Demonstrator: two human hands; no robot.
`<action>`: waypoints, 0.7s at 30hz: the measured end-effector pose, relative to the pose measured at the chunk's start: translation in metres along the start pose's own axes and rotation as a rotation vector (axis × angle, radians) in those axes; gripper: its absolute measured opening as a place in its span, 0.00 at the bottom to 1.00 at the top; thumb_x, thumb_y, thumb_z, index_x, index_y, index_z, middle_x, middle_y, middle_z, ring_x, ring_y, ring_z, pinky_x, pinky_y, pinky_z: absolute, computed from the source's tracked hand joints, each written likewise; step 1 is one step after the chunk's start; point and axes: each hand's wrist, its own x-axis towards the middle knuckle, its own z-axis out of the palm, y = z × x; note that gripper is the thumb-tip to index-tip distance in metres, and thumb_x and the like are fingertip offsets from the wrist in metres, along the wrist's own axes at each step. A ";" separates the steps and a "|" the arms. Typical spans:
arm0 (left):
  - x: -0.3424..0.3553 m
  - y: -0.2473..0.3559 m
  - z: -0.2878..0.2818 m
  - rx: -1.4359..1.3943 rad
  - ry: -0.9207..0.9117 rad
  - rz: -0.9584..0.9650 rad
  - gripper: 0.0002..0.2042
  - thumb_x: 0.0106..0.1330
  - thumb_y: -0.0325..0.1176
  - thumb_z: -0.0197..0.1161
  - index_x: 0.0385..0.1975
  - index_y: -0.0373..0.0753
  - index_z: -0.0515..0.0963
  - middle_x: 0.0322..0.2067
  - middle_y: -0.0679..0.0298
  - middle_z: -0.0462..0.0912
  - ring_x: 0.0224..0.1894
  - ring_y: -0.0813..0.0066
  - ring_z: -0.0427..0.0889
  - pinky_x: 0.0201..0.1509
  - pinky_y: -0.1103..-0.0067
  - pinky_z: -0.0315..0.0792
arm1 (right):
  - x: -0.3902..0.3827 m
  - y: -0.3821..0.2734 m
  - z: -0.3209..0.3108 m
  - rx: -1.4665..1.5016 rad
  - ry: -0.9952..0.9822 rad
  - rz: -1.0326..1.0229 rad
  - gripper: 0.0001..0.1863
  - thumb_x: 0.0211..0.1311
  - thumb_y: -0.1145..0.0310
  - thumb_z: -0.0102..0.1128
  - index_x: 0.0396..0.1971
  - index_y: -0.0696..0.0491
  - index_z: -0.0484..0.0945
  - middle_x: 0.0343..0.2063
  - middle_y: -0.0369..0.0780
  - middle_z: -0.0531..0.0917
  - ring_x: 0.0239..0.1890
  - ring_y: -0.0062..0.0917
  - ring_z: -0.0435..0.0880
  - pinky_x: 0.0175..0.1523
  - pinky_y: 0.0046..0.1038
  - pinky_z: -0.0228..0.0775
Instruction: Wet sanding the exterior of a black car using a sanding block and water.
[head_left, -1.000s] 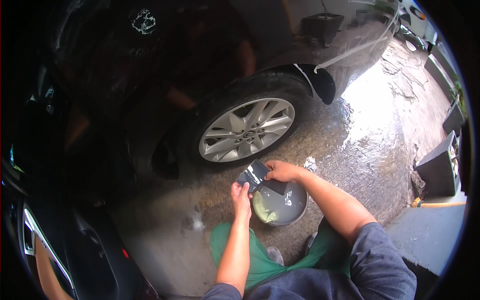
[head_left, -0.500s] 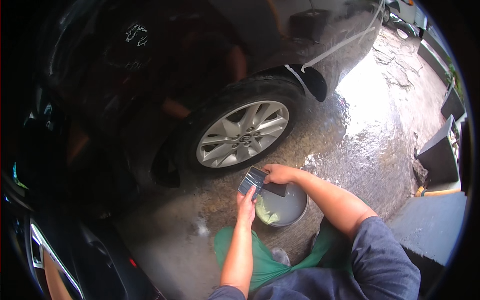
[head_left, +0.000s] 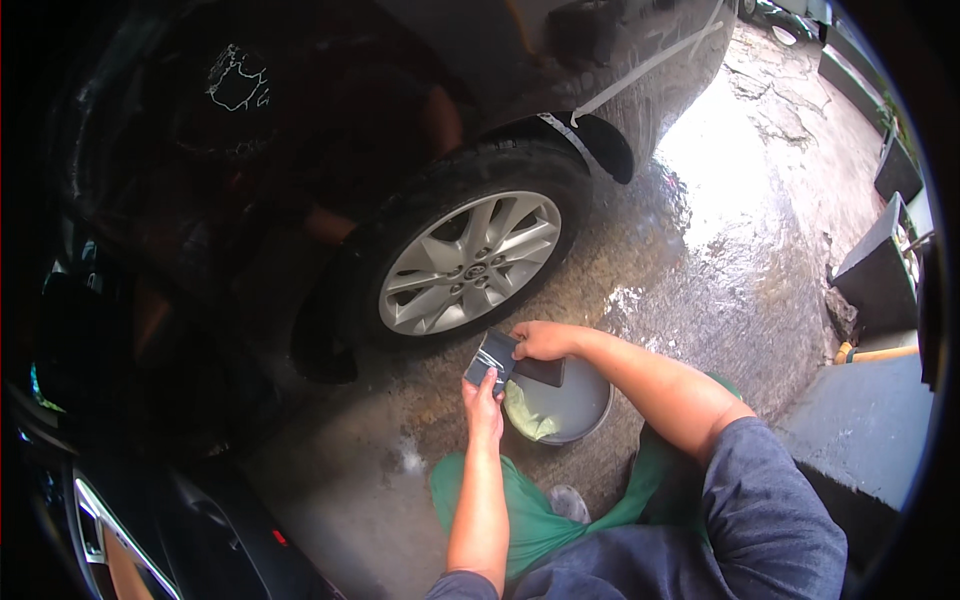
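Holding a dark sponge (head_left: pixel 497 357) over a grey bucket (head_left: pixel 590 412), left hand (head_left: pixel 484 395) and right hand (head_left: pixel 541 341) close their fingers on it from below and above, just beside a car wheel (head_left: pixel 462 262) on wet pavement (head_left: pixel 740 260).

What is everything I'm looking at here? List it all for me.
Car: one, dark, glossy, across the upper left.
Wheel: one, silver alloy rim in a black tyre, centre.
Mud flap: one, black, behind the wheel.
Basin: one, grey, on the wet ground below the wheel.
Cloth: one, yellow-green, inside the basin.
Sponge pad: one, dark grey, held over the basin.
Ground: wet concrete, right and centre.
Left hand: grips the pad's lower end.
Right hand: grips the pad's upper end.
Trousers: green, bottom centre.
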 end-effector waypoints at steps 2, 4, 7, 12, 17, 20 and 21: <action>0.000 0.001 -0.001 0.000 0.010 -0.007 0.12 0.69 0.31 0.67 0.49 0.47 0.75 0.40 0.74 0.82 0.36 0.87 0.78 0.28 0.86 0.66 | -0.003 -0.004 -0.002 -0.028 -0.014 0.024 0.23 0.61 0.64 0.66 0.53 0.60 0.79 0.40 0.45 0.87 0.44 0.31 0.85 0.51 0.33 0.75; 0.001 0.003 -0.008 -0.016 -0.014 -0.002 0.12 0.69 0.30 0.66 0.49 0.47 0.75 0.39 0.74 0.82 0.36 0.87 0.78 0.28 0.86 0.66 | -0.003 -0.010 0.000 -0.056 -0.035 0.042 0.25 0.63 0.63 0.65 0.57 0.60 0.78 0.42 0.44 0.87 0.45 0.30 0.85 0.52 0.32 0.76; -0.002 0.004 0.002 -0.024 -0.028 -0.014 0.13 0.70 0.28 0.64 0.51 0.45 0.73 0.40 0.73 0.80 0.34 0.86 0.77 0.31 0.85 0.65 | -0.002 0.001 -0.003 -0.111 -0.018 0.025 0.24 0.63 0.62 0.65 0.55 0.59 0.79 0.43 0.45 0.87 0.46 0.30 0.85 0.53 0.32 0.75; -0.002 0.004 -0.002 0.022 0.003 -0.024 0.12 0.70 0.30 0.65 0.50 0.46 0.74 0.40 0.73 0.81 0.35 0.86 0.77 0.30 0.85 0.65 | -0.009 -0.008 0.000 -0.160 0.002 0.003 0.20 0.63 0.61 0.63 0.50 0.59 0.82 0.40 0.46 0.87 0.43 0.35 0.86 0.51 0.36 0.74; 0.000 0.005 -0.001 0.053 0.024 0.005 0.12 0.71 0.31 0.65 0.50 0.46 0.73 0.41 0.73 0.81 0.36 0.86 0.77 0.30 0.84 0.66 | -0.005 -0.007 -0.001 -0.165 0.021 -0.008 0.18 0.64 0.62 0.62 0.48 0.59 0.82 0.40 0.47 0.87 0.44 0.36 0.86 0.51 0.37 0.74; -0.003 0.002 0.002 0.106 0.058 0.047 0.21 0.69 0.27 0.63 0.62 0.44 0.70 0.49 0.69 0.78 0.41 0.84 0.76 0.34 0.84 0.68 | 0.000 -0.002 -0.005 -0.184 0.064 -0.008 0.19 0.64 0.64 0.61 0.50 0.59 0.81 0.41 0.47 0.87 0.45 0.36 0.86 0.52 0.36 0.74; -0.004 0.002 0.004 0.110 0.083 0.090 0.25 0.69 0.23 0.60 0.66 0.44 0.68 0.52 0.67 0.75 0.44 0.83 0.76 0.36 0.83 0.70 | 0.000 -0.001 -0.006 -0.173 0.075 0.006 0.19 0.64 0.65 0.61 0.51 0.59 0.81 0.42 0.47 0.87 0.46 0.36 0.86 0.53 0.36 0.75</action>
